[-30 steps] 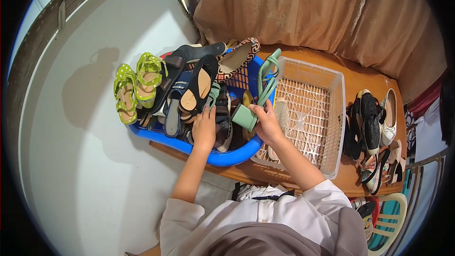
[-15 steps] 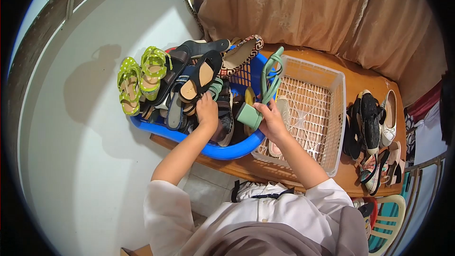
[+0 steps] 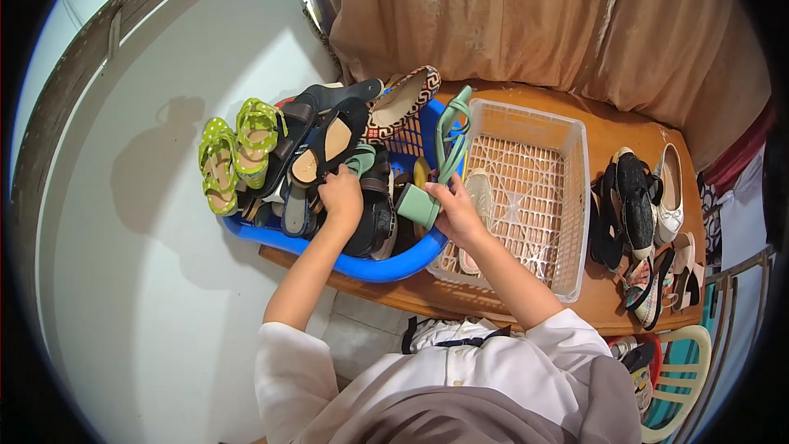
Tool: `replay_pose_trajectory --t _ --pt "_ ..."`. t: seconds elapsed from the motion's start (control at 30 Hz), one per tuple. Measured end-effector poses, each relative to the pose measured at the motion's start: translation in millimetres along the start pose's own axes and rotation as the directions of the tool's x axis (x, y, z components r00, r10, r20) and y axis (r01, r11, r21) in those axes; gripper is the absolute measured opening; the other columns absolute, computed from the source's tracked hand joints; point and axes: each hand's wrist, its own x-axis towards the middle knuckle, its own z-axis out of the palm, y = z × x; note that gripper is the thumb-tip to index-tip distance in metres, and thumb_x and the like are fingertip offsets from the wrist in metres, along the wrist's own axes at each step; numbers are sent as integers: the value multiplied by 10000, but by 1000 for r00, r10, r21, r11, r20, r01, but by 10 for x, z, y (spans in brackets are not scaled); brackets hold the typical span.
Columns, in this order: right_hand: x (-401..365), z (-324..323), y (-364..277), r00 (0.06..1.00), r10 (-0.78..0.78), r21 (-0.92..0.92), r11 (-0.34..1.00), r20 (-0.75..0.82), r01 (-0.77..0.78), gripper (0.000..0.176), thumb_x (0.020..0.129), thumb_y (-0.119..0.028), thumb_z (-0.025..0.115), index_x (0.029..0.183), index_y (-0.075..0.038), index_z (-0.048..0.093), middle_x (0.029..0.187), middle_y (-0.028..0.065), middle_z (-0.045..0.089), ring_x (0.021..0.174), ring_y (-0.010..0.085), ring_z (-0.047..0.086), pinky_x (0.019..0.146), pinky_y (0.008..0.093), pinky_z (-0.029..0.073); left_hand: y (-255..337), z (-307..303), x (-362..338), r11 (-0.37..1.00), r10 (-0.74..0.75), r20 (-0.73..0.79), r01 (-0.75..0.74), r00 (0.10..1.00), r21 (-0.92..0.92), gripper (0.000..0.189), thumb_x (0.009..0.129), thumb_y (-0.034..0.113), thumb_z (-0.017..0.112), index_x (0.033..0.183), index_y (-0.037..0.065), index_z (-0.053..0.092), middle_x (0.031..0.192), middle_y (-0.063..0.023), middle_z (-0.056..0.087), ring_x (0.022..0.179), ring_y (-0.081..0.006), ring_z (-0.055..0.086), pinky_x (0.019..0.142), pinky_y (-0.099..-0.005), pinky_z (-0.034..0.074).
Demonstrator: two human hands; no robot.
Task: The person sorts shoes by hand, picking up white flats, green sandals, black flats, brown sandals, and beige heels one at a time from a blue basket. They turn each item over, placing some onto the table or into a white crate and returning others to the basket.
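Observation:
In my right hand (image 3: 459,215) is a light green block-heeled sandal (image 3: 421,205), gripped near its heel, with straps pointing up over the right rim of the blue basket (image 3: 386,269). My left hand (image 3: 341,197) reaches into the shoe pile, its fingers closed at a second green sandal (image 3: 362,159) that is partly buried. Just above that hand lies a black sandal (image 3: 335,141) with a beige insole. Dark shoes (image 3: 376,218) sit to its right. Green polka-dot sandals (image 3: 256,141) rest at the pile's left edge.
A clear plastic basket (image 3: 579,197) stands right of the blue one, with a pale pair of shoes (image 3: 478,197) along its left side. Several shoes, including a white flat (image 3: 671,197), lie on the wooden table (image 3: 604,136). A chair (image 3: 686,370) holds more shoes at lower right.
The view has shifted slightly, so the baskets appear a little lower and further left. Both hands keep their places at the two green sandals.

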Motion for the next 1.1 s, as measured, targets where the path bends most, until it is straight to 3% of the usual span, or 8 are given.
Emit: replay_pose_trajectory --t 0.23,0.37,0.57,0.73,0.77,0.87,0.97,1.1 --pt "35 -10 -5 1000 23 -13 1000 10 -23 377 825 -90 591 1143 -108 390 933 42 528 856 145 564 752 339 504 -240 -453 47 977 88 166 -53 982 -205 372 677 267 726 870 -39 638 1006 -150 571 863 -342 604 729 -420 507" --pt "49 1 -20 999 51 37 998 6 -51 374 824 -75 601 1133 -110 394 927 41 548 854 139 578 735 333 516 -116 -203 -114 981 195 141 -191 971 -40 362 717 273 667 893 -43 641 1042 -148 545 855 -371 575 759 -448 490" --pt "49 -41 -6 998 54 59 997 15 -55 371 832 -79 594 1137 -106 385 933 43 548 866 144 572 750 339 511 42 -355 -311 866 255 287 -86 923 -493 471 743 279 635 1093 0 490 1199 -324 339 882 -491 550 812 -488 463" --pt "61 -50 0 999 32 52 998 18 -33 376 830 -82 592 1136 -103 374 949 50 540 865 151 568 755 353 509 -82 -596 -219 845 243 353 -18 904 -534 536 786 313 575 1228 35 453 1199 -380 375 938 -491 545 859 -479 450" --pt "62 -51 2 999 36 56 998 9 -36 379 829 -82 591 1137 -103 372 953 53 538 864 154 568 756 356 508 -187 -591 -154 826 254 302 -44 919 -561 495 797 302 540 1224 56 495 1083 -327 510 942 -459 557 858 -473 451" --pt "41 -33 -13 999 46 74 996 1 -46 390 826 -77 589 1144 -104 366 955 56 529 863 160 567 759 366 506 -559 -1051 -66 401 323 501 363 803 -841 389 805 192 470 1151 54 584 937 -119 639 773 -171 605 723 -292 495" --pt "13 -1 -41 999 42 91 995 14 -43 398 826 -71 584 1154 -109 361 949 52 522 861 164 566 758 371 505 -940 -1165 -145 23 429 359 387 829 -922 453 791 171 469 1190 -35 525 1046 -112 621 862 -154 613 747 -270 506" --pt "-27 26 -50 1000 22 65 998 -6 -21 366 837 -88 557 1159 -104 384 956 38 539 890 160 561 782 365 493 -1117 -1225 -494 -367 275 351 435 895 -823 508 819 197 431 1249 -72 440 1121 -131 591 950 -193 608 851 -295 486"
